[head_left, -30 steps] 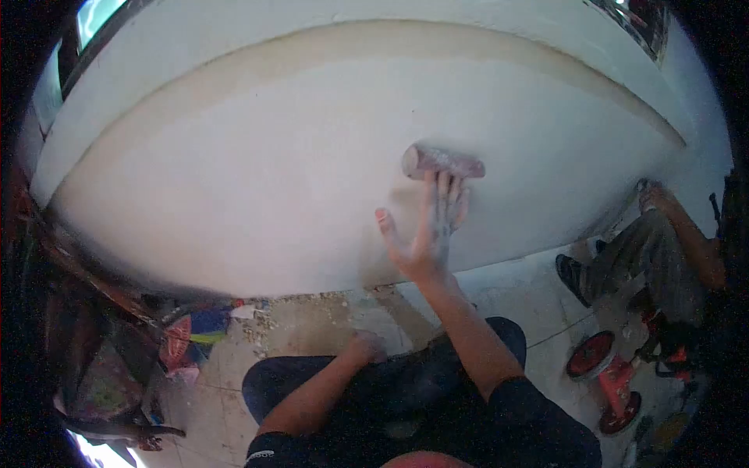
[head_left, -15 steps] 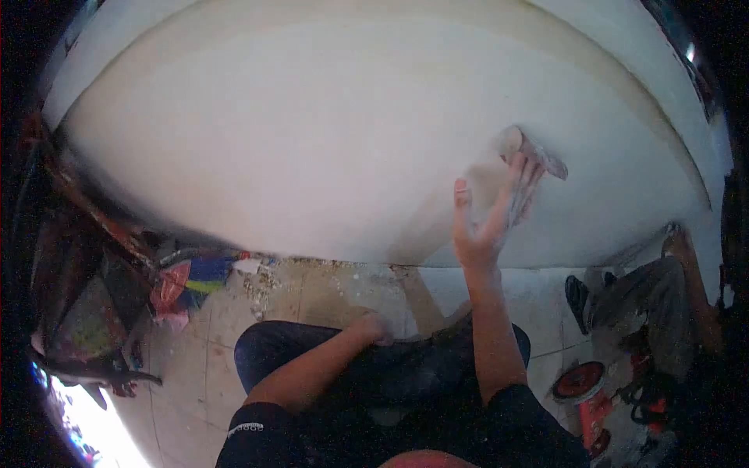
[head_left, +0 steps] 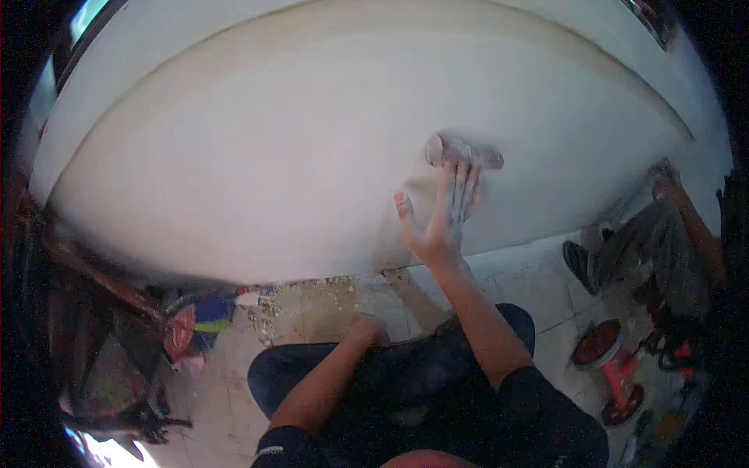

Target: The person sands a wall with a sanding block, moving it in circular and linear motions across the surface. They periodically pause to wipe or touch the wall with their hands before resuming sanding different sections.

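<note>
A large, pale, curved panel [head_left: 257, 148] fills the upper view. My right hand [head_left: 446, 214] reaches up to it and presses a curled piece of reddish-brown sandpaper [head_left: 472, 154] flat against its surface. Whitish dust coats the fingers, which lie extended over the paper's lower edge, while the thumb stands apart. Below the panel, my left hand [head_left: 368, 331] rests by my left knee; its fingers are dim and blurred, and nothing shows in it.
At the right, another person's hand [head_left: 667, 181] touches the panel's lower edge. A red tool with a round disc [head_left: 598, 345] lies on the tiled floor [head_left: 550, 316]. Coloured wrappers [head_left: 204, 316] and pale debris lie under the panel's left part. Dark bars stand at far left.
My right hand has slid the sandpaper leftward across the panel, and the paper now lies more level. The view has shifted slightly. My left hand stays by the knee.
</note>
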Motion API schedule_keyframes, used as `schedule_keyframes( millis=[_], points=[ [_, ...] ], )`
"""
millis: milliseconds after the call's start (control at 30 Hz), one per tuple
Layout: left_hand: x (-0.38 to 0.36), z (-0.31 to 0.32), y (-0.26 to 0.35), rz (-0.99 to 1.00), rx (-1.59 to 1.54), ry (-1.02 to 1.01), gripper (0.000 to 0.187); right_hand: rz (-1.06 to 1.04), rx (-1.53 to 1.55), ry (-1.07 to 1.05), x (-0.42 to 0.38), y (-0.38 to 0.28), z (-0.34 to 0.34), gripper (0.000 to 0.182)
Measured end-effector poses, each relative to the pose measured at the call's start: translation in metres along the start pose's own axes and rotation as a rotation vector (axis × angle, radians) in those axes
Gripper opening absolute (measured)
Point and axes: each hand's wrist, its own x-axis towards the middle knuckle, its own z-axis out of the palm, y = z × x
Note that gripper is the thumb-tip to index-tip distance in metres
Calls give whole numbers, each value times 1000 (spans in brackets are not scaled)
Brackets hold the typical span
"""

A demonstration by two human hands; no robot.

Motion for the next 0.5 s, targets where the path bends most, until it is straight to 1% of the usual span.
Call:
schedule_keyframes(
  millis=[67,133,300,400,433,467,500],
  points=[
    [0,1,-1,-6,-20,21,35,-35,-13,-49,-20,-1,16,99],
    [-3,0,-3,2,-34,30,35,-41,-52,-65,-21,-5,25,99],
    [7,11,2,33,-31,-3,35,-42,-29,1,17,-13,-4,97],
    [26,30,3,41,-18,-17,35,-18,71,41,11,-5,5,96],
    [39,44,-1,39,-10,-40,35,-115,4,46,-9,6,25,95],
    [43,45,1,28,5,-68,35,-205,-97,68,-19,9,34,93],
    [50,39,2,82,67,-84,35,-172,-165,104,-25,16,34,93]
  ],
)
